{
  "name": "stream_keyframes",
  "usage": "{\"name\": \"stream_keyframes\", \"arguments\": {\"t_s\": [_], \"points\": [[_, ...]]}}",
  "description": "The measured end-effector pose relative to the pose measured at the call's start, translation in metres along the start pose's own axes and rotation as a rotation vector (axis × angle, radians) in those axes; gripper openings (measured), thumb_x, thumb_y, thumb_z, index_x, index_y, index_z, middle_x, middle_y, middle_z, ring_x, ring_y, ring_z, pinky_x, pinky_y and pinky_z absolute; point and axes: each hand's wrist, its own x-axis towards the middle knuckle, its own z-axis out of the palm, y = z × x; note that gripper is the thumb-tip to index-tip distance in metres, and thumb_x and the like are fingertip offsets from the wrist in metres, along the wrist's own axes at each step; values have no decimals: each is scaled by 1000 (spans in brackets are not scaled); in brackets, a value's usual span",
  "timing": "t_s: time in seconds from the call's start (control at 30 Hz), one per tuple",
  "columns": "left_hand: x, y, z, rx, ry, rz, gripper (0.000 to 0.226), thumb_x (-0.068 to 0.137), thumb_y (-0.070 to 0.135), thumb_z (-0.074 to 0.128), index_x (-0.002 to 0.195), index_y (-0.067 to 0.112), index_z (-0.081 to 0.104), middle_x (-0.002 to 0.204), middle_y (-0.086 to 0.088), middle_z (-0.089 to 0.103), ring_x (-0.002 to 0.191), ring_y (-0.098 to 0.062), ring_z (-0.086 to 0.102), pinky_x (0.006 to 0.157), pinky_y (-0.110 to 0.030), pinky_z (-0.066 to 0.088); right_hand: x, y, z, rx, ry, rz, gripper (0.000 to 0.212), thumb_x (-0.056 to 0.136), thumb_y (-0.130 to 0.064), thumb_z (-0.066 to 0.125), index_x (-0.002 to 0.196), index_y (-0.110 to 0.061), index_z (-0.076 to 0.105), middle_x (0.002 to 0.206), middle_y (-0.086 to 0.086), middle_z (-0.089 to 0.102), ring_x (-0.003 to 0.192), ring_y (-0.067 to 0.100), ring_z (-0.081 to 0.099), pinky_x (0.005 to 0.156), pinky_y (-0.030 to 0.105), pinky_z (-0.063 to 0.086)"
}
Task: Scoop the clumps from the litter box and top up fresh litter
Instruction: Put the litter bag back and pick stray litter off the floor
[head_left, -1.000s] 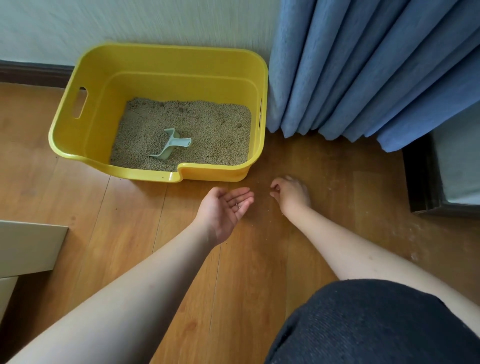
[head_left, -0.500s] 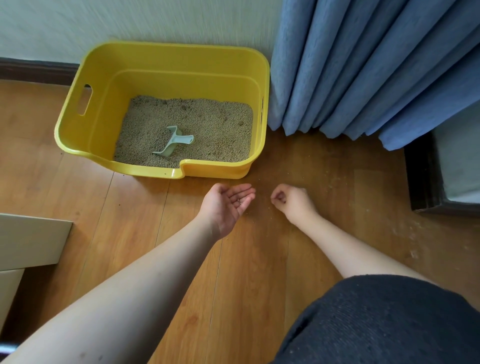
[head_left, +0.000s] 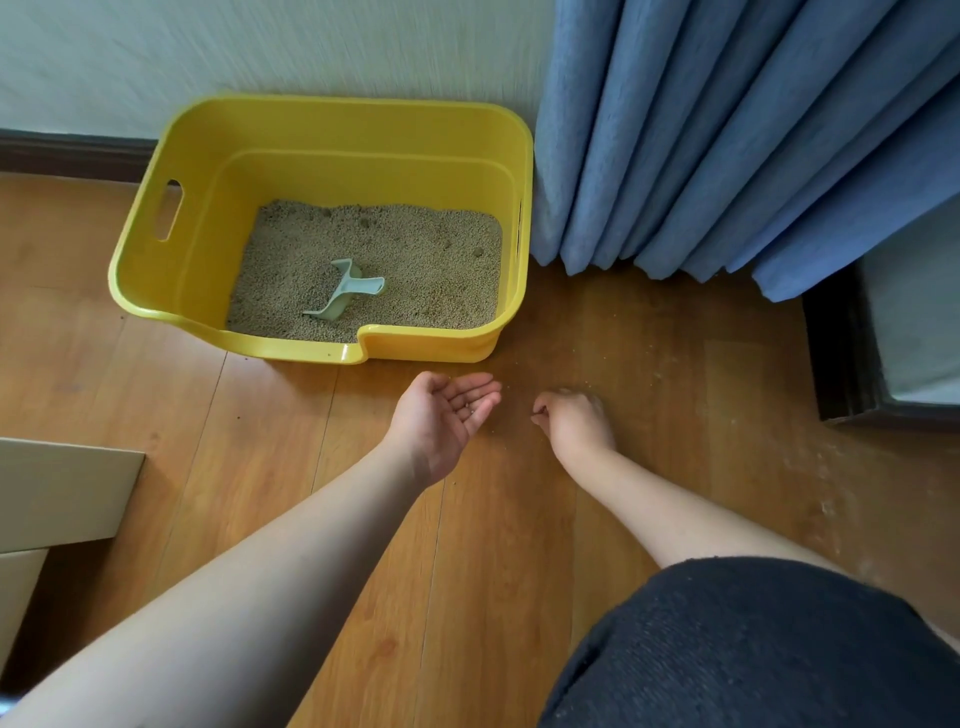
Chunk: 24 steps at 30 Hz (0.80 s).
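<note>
A yellow litter box (head_left: 208, 218) stands on the wooden floor against the wall. It holds beige litter (head_left: 426, 260), and a pale green scoop (head_left: 345, 293) lies in it near the front. Just in front of the box, my left hand (head_left: 441, 415) is palm up and cupped, with a few small grains on the fingers. Beside it, my right hand (head_left: 574, 418) is knuckles up at the floor. Its curled fingertips are pinched together on a stray litter grain.
A blue curtain (head_left: 727, 130) hangs right of the box. A dark-framed piece of furniture (head_left: 841, 353) stands at the far right, a pale cabinet corner (head_left: 57, 493) at the left. Scattered grains (head_left: 660, 374) dot the floor. My knee in dark fabric (head_left: 753, 649) fills the lower right.
My right hand has shifted slightly along the floor with its fingers staying pinched. The left hand stays cupped, palm up. The view has drifted a little.
</note>
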Motion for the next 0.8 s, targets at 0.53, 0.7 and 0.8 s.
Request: {"name": "stream_keyframes", "arguments": {"t_s": [0.53, 0.7, 0.8], "points": [[-15, 6, -16, -44, -10, 32, 48, 100, 18, 25, 103, -11, 63, 100, -27, 71, 97, -32, 69, 86, -32, 56, 34, -30, -17, 209, -59, 30, 16, 94, -20, 52, 103, -25, 64, 106, 4, 66, 89, 26, 64, 76, 30, 52], [-21, 16, -14, -68, -61, 21, 50, 101, 20, 24, 106, -11, 63, 110, -29, 68, 103, -34, 68, 93, -35, 53, 37, -32, -10, 140, -56, 19, 22, 96, -23, 52, 115, -25, 63, 117, 3, 63, 100, 26, 62, 82, 30, 51], [-21, 17, -12, -75, -68, 26, 51, 101, 20, 24, 106, -11, 63, 112, -29, 67, 103, -34, 67, 96, -36, 51, 38, -32, -6, 103, -63, 26, 22, 96, -24, 52, 115, -24, 63, 120, 4, 62, 103, 28, 61, 82, 31, 50]]}}
